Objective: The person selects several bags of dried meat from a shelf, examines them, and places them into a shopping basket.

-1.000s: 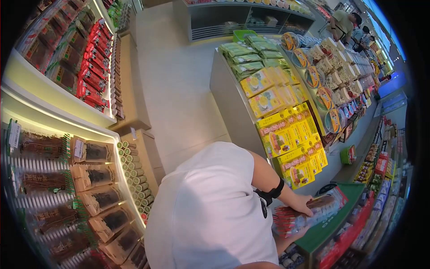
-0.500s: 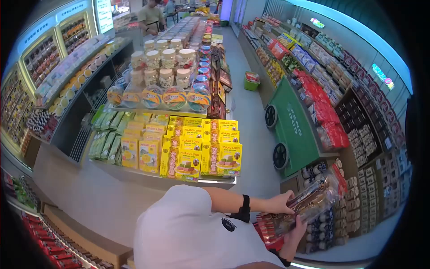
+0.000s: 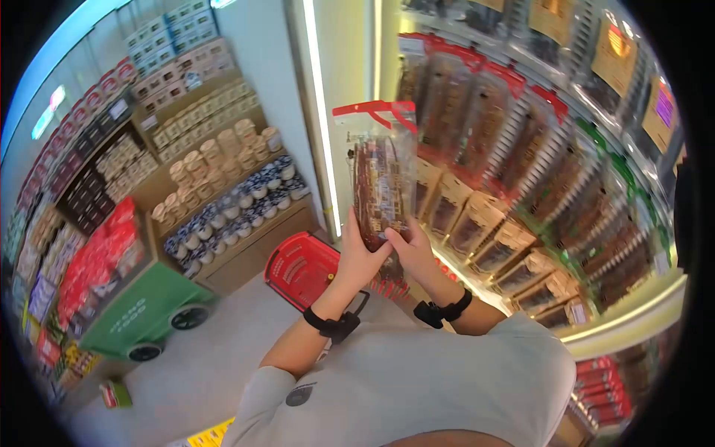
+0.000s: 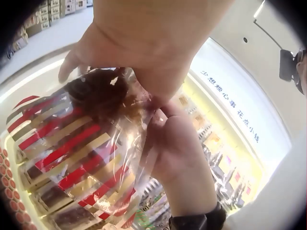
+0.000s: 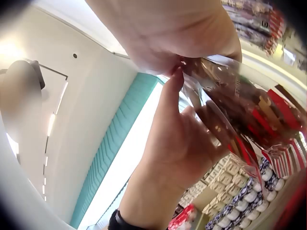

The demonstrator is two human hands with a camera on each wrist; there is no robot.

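Note:
In the head view, both hands hold a clear plastic food packet (image 3: pixel 383 175) with brown strips inside, a red top edge and red stripes at its lower end. My left hand (image 3: pixel 363 257) grips its lower left side, and my right hand (image 3: pixel 414 253) its lower right, thumbs over the front. The left wrist view shows the striped end of the packet (image 4: pixel 81 158) below my left hand (image 4: pixel 139 48), with the right hand (image 4: pixel 172 139) beside it. From the right wrist, the packet (image 5: pixel 240 100) shows between my right hand (image 5: pixel 182 33) and left hand (image 5: pixel 180 139).
To the right, a lit shelf holds hanging packets (image 3: pixel 484 112) with red tops and brown paper packs (image 3: pixel 477 227) below. A red shopping basket (image 3: pixel 302 268) is beside the left forearm. At left are a green cart (image 3: pixel 141 305) and shelves of jars (image 3: pixel 212 160).
The view has swung from the yellow-box display to the lit packet shelf. The packet, held lower right before, is now raised upright in front of the body, still in both hands.

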